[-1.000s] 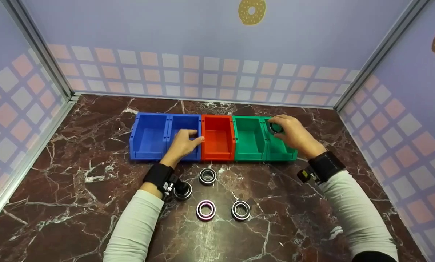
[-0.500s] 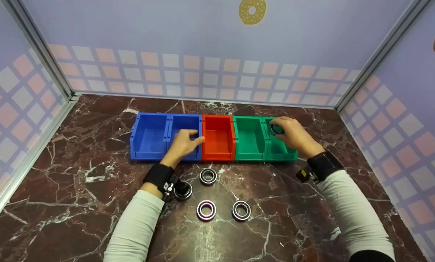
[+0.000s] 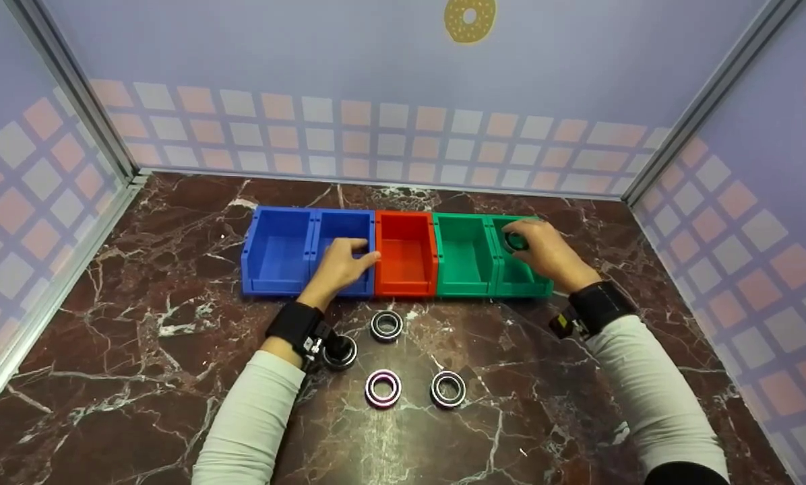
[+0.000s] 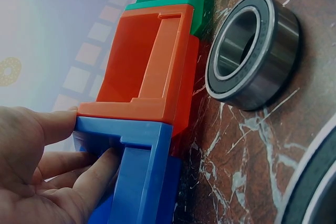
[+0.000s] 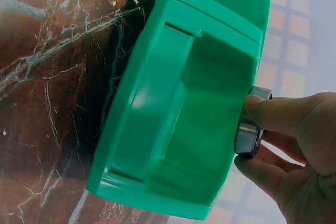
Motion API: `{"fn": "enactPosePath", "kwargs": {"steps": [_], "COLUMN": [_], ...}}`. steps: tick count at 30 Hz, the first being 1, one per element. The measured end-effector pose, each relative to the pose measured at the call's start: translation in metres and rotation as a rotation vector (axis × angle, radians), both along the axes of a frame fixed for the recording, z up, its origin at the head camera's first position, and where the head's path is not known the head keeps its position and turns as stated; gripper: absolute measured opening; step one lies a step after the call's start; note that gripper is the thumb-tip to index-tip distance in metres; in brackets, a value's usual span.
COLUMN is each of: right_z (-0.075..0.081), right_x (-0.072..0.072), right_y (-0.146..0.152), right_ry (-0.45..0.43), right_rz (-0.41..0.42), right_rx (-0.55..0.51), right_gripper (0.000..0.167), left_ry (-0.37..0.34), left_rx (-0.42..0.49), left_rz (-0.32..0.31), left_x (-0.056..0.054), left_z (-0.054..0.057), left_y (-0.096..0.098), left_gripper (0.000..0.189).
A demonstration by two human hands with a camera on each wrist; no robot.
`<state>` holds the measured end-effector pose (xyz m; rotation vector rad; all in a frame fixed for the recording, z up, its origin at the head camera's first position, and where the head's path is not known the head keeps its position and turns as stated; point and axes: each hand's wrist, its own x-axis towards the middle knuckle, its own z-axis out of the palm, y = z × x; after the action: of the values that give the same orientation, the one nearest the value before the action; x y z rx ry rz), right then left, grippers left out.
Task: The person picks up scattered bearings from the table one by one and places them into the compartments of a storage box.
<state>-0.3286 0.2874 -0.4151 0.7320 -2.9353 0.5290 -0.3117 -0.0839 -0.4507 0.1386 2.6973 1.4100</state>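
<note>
My right hand (image 3: 548, 252) pinches a ball bearing (image 5: 249, 129) between thumb and fingers, its ring held on edge. It hangs over the opening of the far-right green bin (image 5: 173, 108). My left hand (image 3: 341, 266) is at the second blue bin (image 4: 139, 182). There its thumb lies on the wall beside the red bin (image 4: 149, 66), and the other fingers reach inside the blue bin, gripping that wall. On the table in front of the bins lie a bearing (image 3: 386, 339), a pink-tinted bearing (image 3: 383, 405), another bearing (image 3: 447, 404), and one (image 3: 349, 364) partly behind the left wrist camera.
The bins stand side by side in one row, with another blue bin (image 3: 278, 286) at the left end and another green bin (image 3: 465, 288) right of the red one. Patterned panels enclose the brown marbled table (image 3: 140, 404) at the back and sides.
My right hand, with the bearing, has shifted very slightly right and down over the green bin. The left hand keeps its place on the blue bin, and the loose bearings stay put.
</note>
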Motion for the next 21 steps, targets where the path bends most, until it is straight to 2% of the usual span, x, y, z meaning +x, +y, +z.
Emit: {"fn": "enactPosePath", "kwargs": {"steps": [9, 21], "right_z": [-0.008, -0.014], "right_x": [-0.003, -0.007], "right_y": [0.001, 0.001], "right_ry": [0.004, -0.027], "right_rz": [-0.005, -0.019], "right_rx": [-0.001, -0.006], "right_gripper": [0.048, 0.047], "left_ry": [0.019, -0.018], "left_rx": [-0.016, 0.009], "left_rz": [-0.008, -0.002], "left_x": [-0.001, 0.0], "left_z": [-0.001, -0.001], "left_y": [0.0, 0.0], "left_gripper": [0.055, 0.056]}}
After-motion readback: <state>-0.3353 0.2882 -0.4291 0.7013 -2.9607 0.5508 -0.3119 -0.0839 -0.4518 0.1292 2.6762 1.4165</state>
